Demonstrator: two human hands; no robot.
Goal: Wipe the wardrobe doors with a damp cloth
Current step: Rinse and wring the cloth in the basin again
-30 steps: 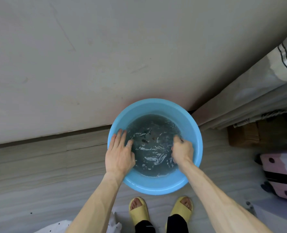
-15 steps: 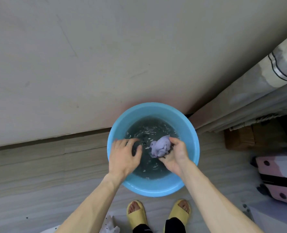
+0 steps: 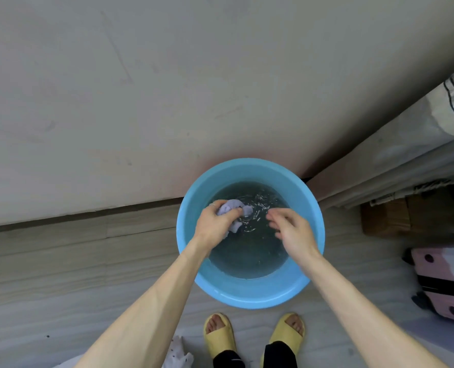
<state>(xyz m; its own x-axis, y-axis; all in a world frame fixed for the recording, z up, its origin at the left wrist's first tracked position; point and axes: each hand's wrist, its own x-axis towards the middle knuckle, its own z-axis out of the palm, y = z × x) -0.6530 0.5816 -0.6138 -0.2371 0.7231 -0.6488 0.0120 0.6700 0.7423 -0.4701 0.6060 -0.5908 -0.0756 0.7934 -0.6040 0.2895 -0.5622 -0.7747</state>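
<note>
A round blue basin (image 3: 249, 294) of rippling water stands on the floor against a large pale grey panel (image 3: 167, 88), apparently the wardrobe door. Over the water, my left hand (image 3: 215, 223) grips a wet, bunched lilac cloth (image 3: 235, 211). My right hand (image 3: 291, 229) hovers beside it over the basin's right half, its fingers loosely spread and holding nothing. The two hands are apart.
My feet in yellow slippers (image 3: 219, 334) stand just in front of the basin. A pink suitcase with black dots (image 3: 443, 282) and a brown box (image 3: 385, 217) lie at the right. Hanging fabric (image 3: 433, 120) fills the upper right. White cloth (image 3: 178, 354) lies by my left arm.
The cloth came up out of the water in my right hand and has passed to my left hand. My right hand has let go and drawn back to the right.
</note>
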